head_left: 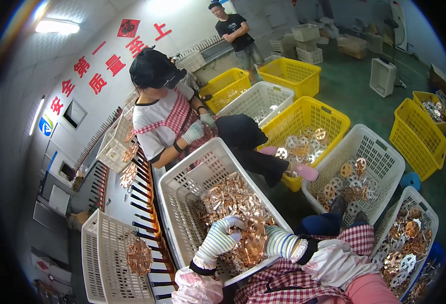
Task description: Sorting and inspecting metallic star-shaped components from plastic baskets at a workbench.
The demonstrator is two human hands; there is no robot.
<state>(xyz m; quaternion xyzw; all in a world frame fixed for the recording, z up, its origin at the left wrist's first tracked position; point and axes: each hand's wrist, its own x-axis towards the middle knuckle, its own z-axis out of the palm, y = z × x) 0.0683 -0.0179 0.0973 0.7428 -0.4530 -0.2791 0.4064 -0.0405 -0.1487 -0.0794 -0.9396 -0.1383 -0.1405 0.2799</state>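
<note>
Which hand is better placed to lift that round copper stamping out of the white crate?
Probably the right hand: its gloved fingers lie against the copper stamping from the side. The left hand rests beside it on the loose pile in the white crate.

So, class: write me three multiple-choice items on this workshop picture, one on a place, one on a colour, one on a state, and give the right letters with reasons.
1. Where are the wearer's two gloved hands?
A. In the white crate of copper-coloured stamped parts
B. In a yellow crate
C. On the floor

2. What colour is the crate next to the co-worker's pink shoes?
A. Blue
B. Yellow
C. Black

3. What is the state of the white crate under the hands?
A. Upside down
B. Lidded
C. Open, partly filled

Key: 1 A, the left hand and right hand rest among the parts in the white crate. 2 B, the yellow crate adjoins the shoes. 3 C, parts show, wall bare.
</note>
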